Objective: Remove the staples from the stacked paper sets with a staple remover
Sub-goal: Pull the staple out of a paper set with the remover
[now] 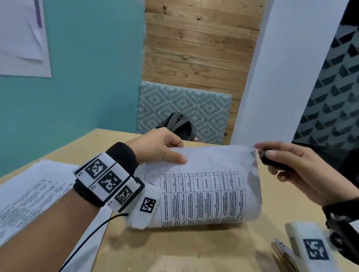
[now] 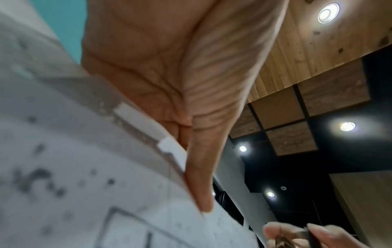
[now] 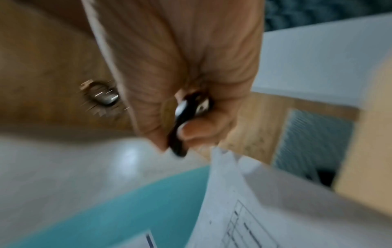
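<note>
Paper set (image 1: pixel 209 183), printed with a table, held up off the wooden table (image 1: pixel 170 257), curling over and sagging at the near end under its own weight. Left hand (image 1: pixel 160 147) pinching the far left edge, thumb flat on top, fingers hidden behind the sheets. Right hand (image 1: pixel 295 170) curled round a small black staple remover (image 1: pixel 273 160), thumb and forefinger squeezing it right at the far right corner of the set (image 1: pixel 253 150). Impossible to tell whether the tool's jaws have bitten a staple; corner blurred in the head view, and in the right wrist view the tool (image 3: pixel 182 127) seems just clear of a ragged paper corner (image 3: pixel 224 154). More printed sheets (image 1: pixel 26 193) lying flat at the left, under the left forearm.

Light, floppy stuff, likely to tear at the stapled corner if tugged. Best gripped close beside the staple, sheets pressed together, so the pull goes into the staple and not the paper. Remover small and smooth, probably slippery; firm squeeze on both sides needed.
</note>
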A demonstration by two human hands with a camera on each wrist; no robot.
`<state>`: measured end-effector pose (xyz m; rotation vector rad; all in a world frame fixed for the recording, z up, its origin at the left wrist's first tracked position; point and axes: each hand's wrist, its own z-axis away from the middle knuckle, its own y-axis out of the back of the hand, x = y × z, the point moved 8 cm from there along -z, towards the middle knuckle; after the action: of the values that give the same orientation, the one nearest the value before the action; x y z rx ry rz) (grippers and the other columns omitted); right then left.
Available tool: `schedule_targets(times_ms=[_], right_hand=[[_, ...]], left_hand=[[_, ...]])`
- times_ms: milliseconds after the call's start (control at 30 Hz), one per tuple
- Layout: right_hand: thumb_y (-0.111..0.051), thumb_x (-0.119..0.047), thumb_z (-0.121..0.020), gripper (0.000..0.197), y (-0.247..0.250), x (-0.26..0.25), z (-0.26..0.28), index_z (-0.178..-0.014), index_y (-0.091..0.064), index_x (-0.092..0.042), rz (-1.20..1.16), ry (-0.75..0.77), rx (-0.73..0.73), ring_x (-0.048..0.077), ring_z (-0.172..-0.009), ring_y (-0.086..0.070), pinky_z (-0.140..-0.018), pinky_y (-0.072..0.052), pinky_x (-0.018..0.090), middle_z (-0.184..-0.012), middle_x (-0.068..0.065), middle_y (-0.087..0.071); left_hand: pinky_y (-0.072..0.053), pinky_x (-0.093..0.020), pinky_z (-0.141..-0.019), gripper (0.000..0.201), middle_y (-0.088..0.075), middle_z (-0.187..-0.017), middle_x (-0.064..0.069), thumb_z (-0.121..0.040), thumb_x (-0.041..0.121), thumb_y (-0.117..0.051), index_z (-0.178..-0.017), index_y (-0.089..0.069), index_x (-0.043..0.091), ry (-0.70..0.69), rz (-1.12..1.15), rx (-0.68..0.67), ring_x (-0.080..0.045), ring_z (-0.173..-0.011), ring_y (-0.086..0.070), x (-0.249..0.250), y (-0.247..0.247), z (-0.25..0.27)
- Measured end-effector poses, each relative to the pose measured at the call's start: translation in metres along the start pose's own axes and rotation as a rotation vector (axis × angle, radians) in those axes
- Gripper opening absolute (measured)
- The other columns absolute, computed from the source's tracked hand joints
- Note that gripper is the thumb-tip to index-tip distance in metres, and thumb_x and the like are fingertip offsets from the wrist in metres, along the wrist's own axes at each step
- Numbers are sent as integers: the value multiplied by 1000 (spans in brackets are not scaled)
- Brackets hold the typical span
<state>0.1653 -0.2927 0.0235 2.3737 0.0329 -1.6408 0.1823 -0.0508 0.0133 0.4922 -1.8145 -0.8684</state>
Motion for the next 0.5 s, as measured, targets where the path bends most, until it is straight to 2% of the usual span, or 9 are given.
schedule_targets(times_ms=[67, 100, 133, 200, 267, 333, 400, 500], right_hand=[[-77, -69, -41, 72, 0, -32, 10, -95, -71, -22, 225, 215, 156, 3, -54, -54, -49, -46, 14, -80, 0, -61], [-76, -65, -51, 61, -10, -49, 17, -96, -70, -24, 369, 347, 204, 2, -59, -57, -55, -47, 12, -83, -1, -59], [-75, -58, -60, 51, -27, -64, 24, -98, -68, -25, 524, 471, 221, 1, -67, -59, -63, -46, 9, -84, -2, -57], [-70, -48, -63, 47, -63, -77, 29, -101, -67, -19, 752, 635, 182, 0, -79, -57, -74, -43, 8, -86, -4, -59], [-72, -41, -62, 46, -87, -72, 24, -100, -65, -15, 811, 651, 89, 2, -80, -57, -77, -46, 16, -90, -6, -60], [-73, -33, -62, 44, -98, -65, 18, -102, -64, -15, 795, 643, 26, -1, -78, -57, -76, -49, 21, -94, -8, -58], [-73, -30, -63, 45, -103, -57, 14, -105, -65, -14, 776, 650, -1, 0, -81, -57, -76, -50, 22, -100, -8, -57], [-72, -32, -66, 45, -110, -47, 10, -106, -65, -14, 740, 613, -47, 2, -85, -58, -76, -50, 23, -100, -6, -60]], left_hand=[[-50, -32, -71, 10, -70, -79, -4, -78, 24, -74, -80, -68, 16, 5, 60, -3, -11, -67, -60, 0, 2, 1], [-51, -36, -74, 12, -72, -83, -9, -77, 23, -74, -83, -69, 13, 7, 85, -12, -15, -69, -62, 0, 3, 2], [-52, -40, -75, 14, -72, -86, -12, -77, 23, -75, -85, -69, 12, 8, 105, -25, -19, -71, -64, 0, 3, 2], [-53, -44, -79, 17, -72, -89, -15, -78, 23, -74, -90, -71, 12, -5, 142, -57, -28, -76, -67, 1, 1, 4], [-53, -46, -82, 20, -72, -91, -16, -78, 26, -75, -93, -71, 14, -29, 176, -75, -34, -83, -68, 3, -1, 5], [-51, -48, -83, 23, -71, -92, -20, -77, 27, -74, -92, -71, 10, -39, 203, -60, -35, -81, -66, 4, 1, 6], [-51, -48, -80, 22, -69, -91, -26, -79, 20, -73, -91, -68, 3, -35, 231, -40, -30, -74, -64, 2, 2, 6], [-49, -39, -71, 20, -68, -88, -29, -79, 16, -72, -89, -65, 0, -45, 269, -30, -25, -70, -61, 3, 2, 4]])
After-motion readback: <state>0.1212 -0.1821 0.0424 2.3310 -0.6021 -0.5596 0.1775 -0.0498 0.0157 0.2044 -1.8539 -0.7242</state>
